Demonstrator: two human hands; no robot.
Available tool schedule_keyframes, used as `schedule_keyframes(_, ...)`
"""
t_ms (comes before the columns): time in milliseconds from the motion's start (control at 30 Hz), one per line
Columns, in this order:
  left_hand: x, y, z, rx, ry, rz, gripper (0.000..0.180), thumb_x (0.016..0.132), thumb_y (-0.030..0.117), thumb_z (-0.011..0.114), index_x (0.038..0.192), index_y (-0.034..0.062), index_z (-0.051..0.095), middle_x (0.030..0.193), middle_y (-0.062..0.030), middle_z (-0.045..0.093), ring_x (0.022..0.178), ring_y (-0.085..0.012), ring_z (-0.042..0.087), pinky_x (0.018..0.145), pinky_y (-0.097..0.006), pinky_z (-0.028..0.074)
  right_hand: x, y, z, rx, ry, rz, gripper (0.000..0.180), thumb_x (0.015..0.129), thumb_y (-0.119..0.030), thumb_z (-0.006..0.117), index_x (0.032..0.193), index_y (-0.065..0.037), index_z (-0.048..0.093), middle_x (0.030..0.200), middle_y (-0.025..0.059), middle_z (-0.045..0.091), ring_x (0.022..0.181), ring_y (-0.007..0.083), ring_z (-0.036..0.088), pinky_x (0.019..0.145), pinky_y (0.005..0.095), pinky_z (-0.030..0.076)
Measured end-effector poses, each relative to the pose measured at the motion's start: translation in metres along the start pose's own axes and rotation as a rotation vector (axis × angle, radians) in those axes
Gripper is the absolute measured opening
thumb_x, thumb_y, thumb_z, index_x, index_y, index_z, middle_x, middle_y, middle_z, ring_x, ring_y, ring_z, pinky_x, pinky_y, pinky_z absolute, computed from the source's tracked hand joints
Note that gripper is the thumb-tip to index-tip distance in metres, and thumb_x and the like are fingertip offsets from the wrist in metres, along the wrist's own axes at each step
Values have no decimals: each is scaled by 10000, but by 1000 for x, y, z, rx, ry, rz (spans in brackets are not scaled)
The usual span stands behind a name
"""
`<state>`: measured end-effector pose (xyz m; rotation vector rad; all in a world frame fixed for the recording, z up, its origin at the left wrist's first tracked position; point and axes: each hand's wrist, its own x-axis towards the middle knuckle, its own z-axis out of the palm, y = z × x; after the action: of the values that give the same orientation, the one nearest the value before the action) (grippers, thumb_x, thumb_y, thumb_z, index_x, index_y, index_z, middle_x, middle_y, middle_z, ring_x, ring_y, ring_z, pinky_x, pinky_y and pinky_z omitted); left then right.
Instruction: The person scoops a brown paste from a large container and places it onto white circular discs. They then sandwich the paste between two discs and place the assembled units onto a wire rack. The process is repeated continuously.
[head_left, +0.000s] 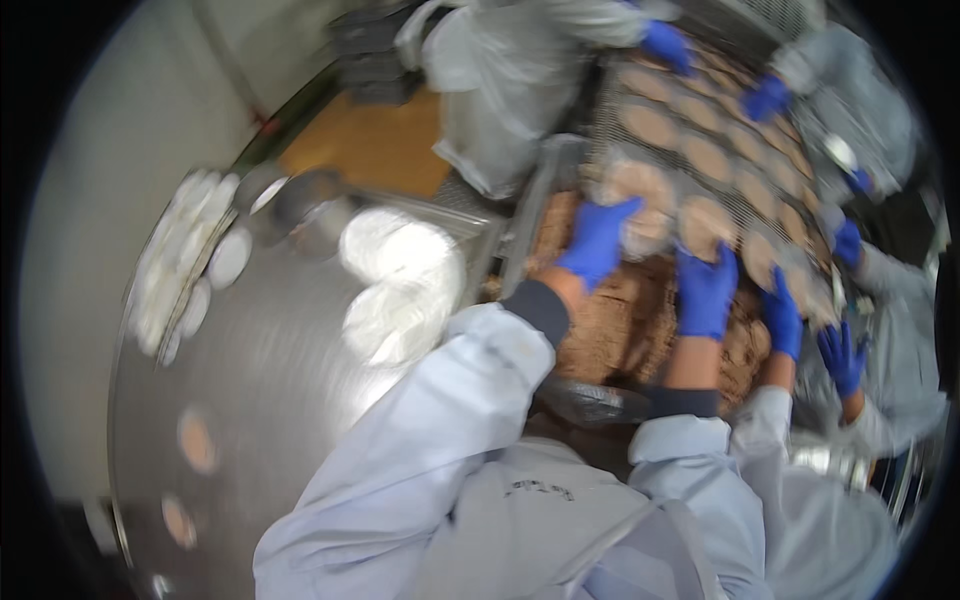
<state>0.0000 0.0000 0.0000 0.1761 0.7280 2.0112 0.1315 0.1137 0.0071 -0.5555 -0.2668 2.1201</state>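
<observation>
My left hand (596, 246), in a blue glove, grips the near left edge of a pale round patty (640, 190) with a whitish, film-like rim. Beside it, my gloved right hand (706, 292) has its fingers curled at the near edge of another round patty (706, 222). Both patties are at the near end of a mesh rack (612, 112) bearing rows of similar discs. Below my hands lies a brown, crumbly ground mass (600, 335) in a long trough. Motion blurs the picture, and the undersides of both patties are hidden.
A steel table (280, 400) at left carries white round sheets (400, 290), stacked white discs (185, 255) and two loose patties (197, 440). Co-workers' blue-gloved hands (782, 318) work close on my right and across the rack. Dark crates (372, 50) stand far left.
</observation>
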Motion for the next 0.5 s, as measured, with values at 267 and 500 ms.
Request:
schedule_keyframes(267, -149, 193, -134, 298, 404, 398, 362, 731, 52, 631, 1061, -58, 529, 958, -126, 599, 836, -206, 603, 788, -298, 489, 93, 51, -29, 27, -54, 19, 373, 866, -71, 415, 1209, 71, 382, 1225, 185, 448, 1142, 297, 425, 983, 423, 344)
schedule_keyframes(500, -298, 279, -284, 1798, 1284, 686, 429, 803, 67, 497, 1215, -22, 422, 1112, -168, 552, 979, -233, 562, 832, -312, 440, 99, 105, -1, -153, 13, 25, 361, 876, -93, 423, 1199, 65, 395, 1215, 167, 462, 1130, 297, 437, 987, 413, 335)
